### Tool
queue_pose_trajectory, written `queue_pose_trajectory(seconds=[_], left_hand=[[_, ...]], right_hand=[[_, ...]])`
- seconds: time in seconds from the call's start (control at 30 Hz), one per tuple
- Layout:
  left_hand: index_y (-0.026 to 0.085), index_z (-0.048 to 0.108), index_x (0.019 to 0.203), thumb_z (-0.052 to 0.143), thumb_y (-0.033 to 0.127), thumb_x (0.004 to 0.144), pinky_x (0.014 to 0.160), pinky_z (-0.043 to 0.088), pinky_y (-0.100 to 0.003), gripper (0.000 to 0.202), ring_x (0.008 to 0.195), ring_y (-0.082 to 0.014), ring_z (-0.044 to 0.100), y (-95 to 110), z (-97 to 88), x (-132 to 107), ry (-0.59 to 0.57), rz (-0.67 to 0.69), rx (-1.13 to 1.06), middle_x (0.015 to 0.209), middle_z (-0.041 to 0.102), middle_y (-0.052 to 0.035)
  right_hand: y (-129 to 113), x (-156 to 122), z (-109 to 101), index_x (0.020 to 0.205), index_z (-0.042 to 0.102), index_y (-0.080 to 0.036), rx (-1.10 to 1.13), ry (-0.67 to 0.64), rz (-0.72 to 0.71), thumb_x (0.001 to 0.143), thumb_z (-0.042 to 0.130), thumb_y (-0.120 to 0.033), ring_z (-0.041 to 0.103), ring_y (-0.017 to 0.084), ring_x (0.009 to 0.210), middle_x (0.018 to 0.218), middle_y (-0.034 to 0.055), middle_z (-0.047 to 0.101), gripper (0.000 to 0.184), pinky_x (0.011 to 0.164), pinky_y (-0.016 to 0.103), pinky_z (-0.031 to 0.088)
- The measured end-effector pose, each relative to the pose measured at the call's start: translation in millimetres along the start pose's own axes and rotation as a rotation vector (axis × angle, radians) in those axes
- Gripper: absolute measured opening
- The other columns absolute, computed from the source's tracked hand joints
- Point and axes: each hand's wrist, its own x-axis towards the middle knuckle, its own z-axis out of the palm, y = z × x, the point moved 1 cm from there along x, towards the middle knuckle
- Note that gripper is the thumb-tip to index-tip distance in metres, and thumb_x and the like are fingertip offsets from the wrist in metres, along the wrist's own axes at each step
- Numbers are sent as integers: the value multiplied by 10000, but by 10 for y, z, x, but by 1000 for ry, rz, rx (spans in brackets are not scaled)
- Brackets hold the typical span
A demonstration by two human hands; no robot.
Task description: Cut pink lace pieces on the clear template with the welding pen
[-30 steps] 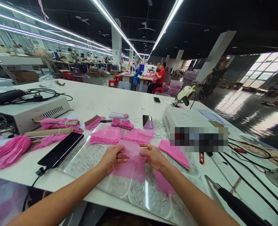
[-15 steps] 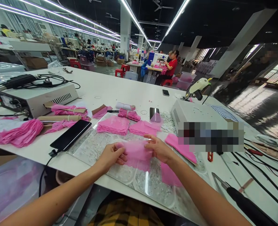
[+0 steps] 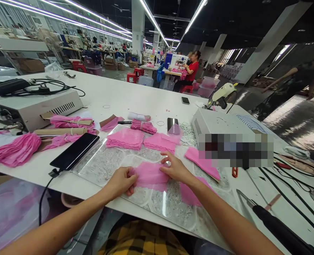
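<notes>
A sheer pink fabric piece (image 3: 150, 174) is stretched between my two hands, over the clear glass-like board (image 3: 101, 173). My left hand (image 3: 122, 180) pinches its left edge with the fingers curled. My right hand (image 3: 176, 167) pinches the right edge between thumb and index finger, the other fingers bent loosely. Beneath it, more pink fabric shows at the lower edge. Two pink fabric stacks, one at left (image 3: 125, 138) and one at right (image 3: 159, 142), lie just beyond my hands. Under my right forearm is another pink piece (image 3: 191, 193), partly hidden.
A black-handled tool (image 3: 273, 223) with a metal tip lies at lower right, near cables. Grey boxes stand at left (image 3: 50, 109) and right (image 3: 220, 124). A black phone (image 3: 74, 152) with a cable lies at left. Folded pink fabric (image 3: 201, 163) lies right of my hand.
The pink piece has come down and lies flatter, with my hands lower around it. My left fingers have turned down over its edge. The camera view has shifted slightly.
</notes>
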Motion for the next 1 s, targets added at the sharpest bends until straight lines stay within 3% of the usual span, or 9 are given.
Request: queue_pose_trajectory(seconds=[0.13,0.27,0.63,0.77,1.0], left_hand=[[174,501,632,596,348,725,360,428,-175,220,371,-105,555,34,-12,-5,-6,-4,13,503,598,22],[178,497,632,585,396,734,371,421,-180,257,370,-104,544,38,-21,-8,-5,-8,34,493,590,19],[199,476,575,546,414,718,357,334,-202,268,346,-114,493,69,-77,-123,-12,17,203,501,574,24],[202,476,563,543,403,715,375,311,-207,261,338,-108,469,31,-101,-112,-7,41,265,505,575,24],[209,481,604,523,439,714,353,297,-209,259,338,-116,456,48,-127,-82,-74,25,292,521,590,15]], right_hand=[[53,-98,-30,1313,417,-270,27,-66,-10,691,660,-240,545,61,571,1183,57,556,668,566,247,465],[108,-183,-31,1384,337,-289,-3,-107,-55,647,655,-154,575,51,565,1267,80,517,814,571,238,457],[35,-140,-19,1352,395,-295,-37,-44,-89,731,559,-173,500,37,507,1201,65,546,654,519,232,428],[46,-143,17,1341,417,-287,-57,-60,-95,724,625,-229,511,49,524,1173,59,565,654,531,241,451],[118,-162,18,1344,413,-271,-114,-77,-124,701,567,-116,566,68,573,1169,53,566,679,595,263,473]])
